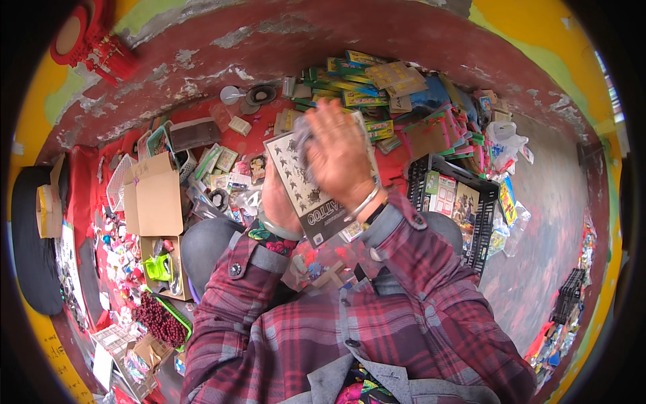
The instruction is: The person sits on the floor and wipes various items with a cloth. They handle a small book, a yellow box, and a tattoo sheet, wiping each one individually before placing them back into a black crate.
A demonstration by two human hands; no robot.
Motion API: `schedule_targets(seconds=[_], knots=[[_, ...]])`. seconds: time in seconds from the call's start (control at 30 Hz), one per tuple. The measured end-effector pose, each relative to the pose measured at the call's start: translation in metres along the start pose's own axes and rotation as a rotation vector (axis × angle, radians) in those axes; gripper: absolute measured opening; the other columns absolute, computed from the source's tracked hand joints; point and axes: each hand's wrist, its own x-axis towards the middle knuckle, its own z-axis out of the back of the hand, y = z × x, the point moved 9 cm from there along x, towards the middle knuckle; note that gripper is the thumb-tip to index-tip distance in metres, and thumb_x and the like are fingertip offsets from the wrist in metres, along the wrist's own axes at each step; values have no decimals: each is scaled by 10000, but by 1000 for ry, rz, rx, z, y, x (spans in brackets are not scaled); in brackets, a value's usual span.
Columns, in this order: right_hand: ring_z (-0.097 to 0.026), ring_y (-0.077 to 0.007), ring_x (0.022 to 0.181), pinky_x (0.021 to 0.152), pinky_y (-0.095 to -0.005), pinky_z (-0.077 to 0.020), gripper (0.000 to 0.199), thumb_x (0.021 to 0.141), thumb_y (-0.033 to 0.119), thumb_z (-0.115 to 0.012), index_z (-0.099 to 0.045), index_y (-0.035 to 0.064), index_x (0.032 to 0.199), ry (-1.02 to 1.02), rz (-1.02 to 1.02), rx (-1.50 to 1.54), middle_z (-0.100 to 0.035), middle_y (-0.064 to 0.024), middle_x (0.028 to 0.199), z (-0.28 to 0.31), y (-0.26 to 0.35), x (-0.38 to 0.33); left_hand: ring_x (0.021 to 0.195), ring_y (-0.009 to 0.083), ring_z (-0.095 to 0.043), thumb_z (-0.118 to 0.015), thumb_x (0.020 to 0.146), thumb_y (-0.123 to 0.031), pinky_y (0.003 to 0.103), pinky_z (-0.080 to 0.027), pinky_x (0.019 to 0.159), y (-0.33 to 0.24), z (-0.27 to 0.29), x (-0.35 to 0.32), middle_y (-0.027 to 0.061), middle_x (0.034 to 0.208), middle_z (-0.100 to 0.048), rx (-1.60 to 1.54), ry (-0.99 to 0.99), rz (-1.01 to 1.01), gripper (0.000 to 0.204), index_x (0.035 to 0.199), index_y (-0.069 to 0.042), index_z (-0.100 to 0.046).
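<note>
At the centre of the frame I see my left hand (279, 202) with its grip closed on the lower left edge of a tattoo sticker sheet (303, 185), white with small dark designs and a black band along its bottom, held up over my knees. My right hand (340, 158) lies on top of the sheet's upper right, blurred, fingers spread and flat, its grip released rather than clenched. To the left stands an open cardboard box (155, 202), to the right a black plastic crate (464, 202) of packets, and above, a heap of colourful packets (363, 84) on the red floor (222, 60).
</note>
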Motion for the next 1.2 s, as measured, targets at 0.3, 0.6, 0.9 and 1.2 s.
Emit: schedule_targets(seconds=[0.3,0.6,0.9,1.2], knots=[[-353,-338,1289,1071,-445,-241,520,848,295,-518,-455,41,1297,137,75,233,-422,-198,1348,-5,42,-14,1263,263,-396,-294,958,-473,389,-288,1074,-13,21,-2,129,1361,-421,241,-112,-83,579,1353,-58,-373],[-392,-331,1263,1045,-446,-292,474,844,206,-524,-464,27,1279,-85,-237,220,-439,-206,1331,11,-40,-5,1149,283,-506,-363,917,-552,449,-390,991,9,7,1,125,1290,-499,5,-110,236,647,1329,-56,-404],[-362,-305,1294,1069,-428,-265,538,776,153,-588,-471,76,1296,229,202,309,-412,-138,1375,-6,46,-16,1296,232,-340,-346,955,-422,367,-269,1079,15,-1,19,127,1435,-311,-92,125,-812,573,1395,-59,-293],[-354,-284,1306,1082,-425,-255,501,799,122,-553,-479,71,1292,113,227,235,-443,-133,1354,-1,60,-26,1325,277,-296,-346,973,-312,328,-267,1089,-7,20,31,196,1436,-275,43,199,-88,556,1412,-2,-202]])
